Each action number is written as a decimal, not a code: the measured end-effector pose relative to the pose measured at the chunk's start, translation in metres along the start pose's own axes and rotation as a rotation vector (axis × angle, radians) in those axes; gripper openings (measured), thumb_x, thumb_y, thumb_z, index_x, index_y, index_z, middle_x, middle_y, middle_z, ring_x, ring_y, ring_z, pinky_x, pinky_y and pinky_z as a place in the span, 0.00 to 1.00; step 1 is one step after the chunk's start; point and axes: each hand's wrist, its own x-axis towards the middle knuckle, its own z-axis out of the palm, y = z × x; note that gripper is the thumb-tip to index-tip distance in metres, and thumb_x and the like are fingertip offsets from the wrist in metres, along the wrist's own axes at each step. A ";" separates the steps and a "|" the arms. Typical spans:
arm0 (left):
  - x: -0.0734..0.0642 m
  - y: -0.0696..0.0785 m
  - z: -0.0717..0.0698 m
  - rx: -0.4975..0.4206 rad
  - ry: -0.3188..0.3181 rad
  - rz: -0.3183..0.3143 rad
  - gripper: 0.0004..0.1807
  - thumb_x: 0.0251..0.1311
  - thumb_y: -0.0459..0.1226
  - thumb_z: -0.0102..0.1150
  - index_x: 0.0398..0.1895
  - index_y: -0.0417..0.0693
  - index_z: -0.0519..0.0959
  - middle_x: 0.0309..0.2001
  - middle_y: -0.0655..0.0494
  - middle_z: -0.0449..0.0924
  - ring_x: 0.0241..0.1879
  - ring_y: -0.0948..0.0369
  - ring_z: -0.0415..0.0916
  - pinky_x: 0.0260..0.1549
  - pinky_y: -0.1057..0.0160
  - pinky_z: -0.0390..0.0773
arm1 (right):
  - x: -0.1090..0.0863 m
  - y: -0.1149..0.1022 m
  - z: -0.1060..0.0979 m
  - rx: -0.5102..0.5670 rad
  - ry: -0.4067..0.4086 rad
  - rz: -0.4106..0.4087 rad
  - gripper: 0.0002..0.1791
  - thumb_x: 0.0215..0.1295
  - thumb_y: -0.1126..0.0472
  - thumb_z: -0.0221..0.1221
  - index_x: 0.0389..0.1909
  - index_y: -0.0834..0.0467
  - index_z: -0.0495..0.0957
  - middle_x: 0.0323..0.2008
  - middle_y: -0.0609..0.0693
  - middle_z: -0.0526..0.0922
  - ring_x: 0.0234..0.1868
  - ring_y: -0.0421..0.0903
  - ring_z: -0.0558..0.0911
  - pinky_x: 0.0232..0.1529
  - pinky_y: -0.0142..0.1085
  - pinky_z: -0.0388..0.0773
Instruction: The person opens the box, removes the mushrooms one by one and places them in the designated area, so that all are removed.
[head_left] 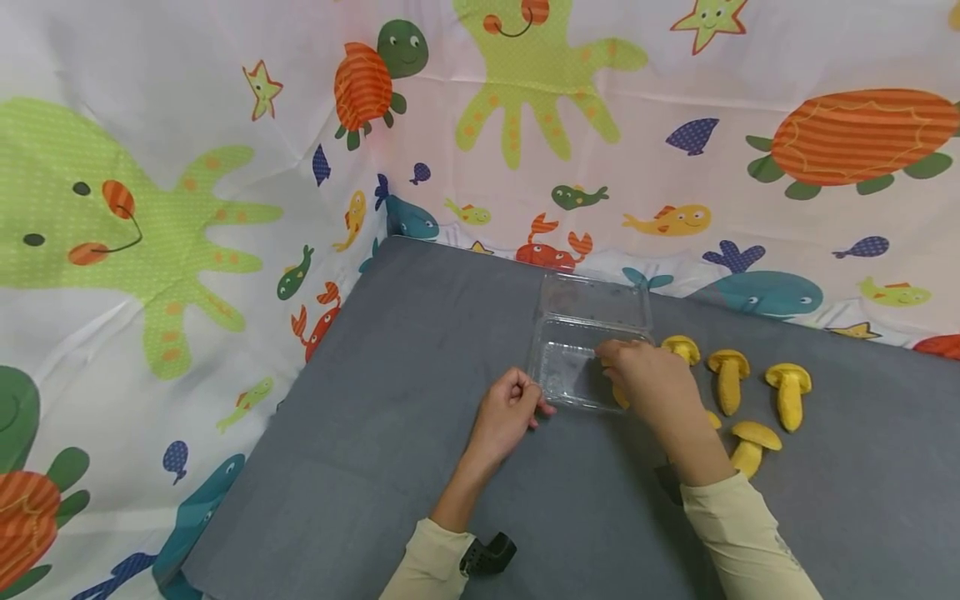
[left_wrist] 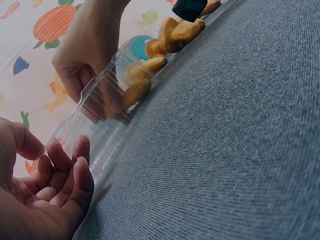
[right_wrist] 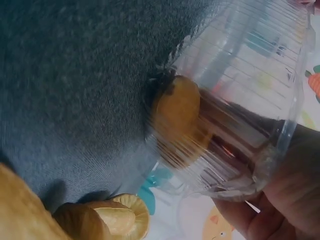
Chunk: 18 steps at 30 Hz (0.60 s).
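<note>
A clear plastic clamshell box (head_left: 567,392) stands with its lid (head_left: 596,300) folded back toward the wall. My left hand (head_left: 508,408) is at its front left corner; in the left wrist view, thumb and forefinger pinch the rim. My right hand (head_left: 652,379) reaches over the box's right side, fingers down inside. They hold a yellow mushroom (head_left: 620,395) low against the box's right end. Through the ribbed wall in the right wrist view, the mushroom (right_wrist: 177,117) shows beside the fingers, whose tips are partly hidden.
Right of the box, several yellow mushrooms lie on the grey cloth: one (head_left: 728,383) behind, another (head_left: 790,396) farther right, one (head_left: 752,442) nearer the right sleeve. Part of another is hidden by the right forearm. A printed sea-animal curtain (head_left: 637,100) borders the table behind and left.
</note>
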 end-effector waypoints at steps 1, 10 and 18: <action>0.000 0.000 0.000 -0.003 0.000 -0.002 0.06 0.70 0.33 0.53 0.33 0.44 0.76 0.30 0.47 0.89 0.25 0.42 0.82 0.25 0.65 0.78 | 0.000 0.000 0.000 0.000 -0.004 0.010 0.13 0.63 0.66 0.73 0.48 0.55 0.88 0.38 0.50 0.90 0.30 0.50 0.85 0.23 0.46 0.80; -0.001 -0.003 0.002 -0.005 -0.002 -0.003 0.07 0.70 0.33 0.52 0.33 0.43 0.77 0.30 0.47 0.89 0.25 0.40 0.82 0.27 0.62 0.80 | -0.005 0.003 0.004 0.035 0.003 0.027 0.10 0.70 0.63 0.68 0.50 0.57 0.88 0.35 0.50 0.89 0.22 0.42 0.76 0.23 0.42 0.80; -0.001 -0.002 0.001 -0.019 0.013 -0.005 0.06 0.70 0.33 0.53 0.33 0.43 0.77 0.30 0.47 0.89 0.25 0.41 0.82 0.26 0.64 0.79 | -0.010 0.006 0.006 0.067 0.116 -0.021 0.11 0.72 0.62 0.67 0.53 0.57 0.87 0.41 0.52 0.91 0.22 0.42 0.76 0.28 0.47 0.84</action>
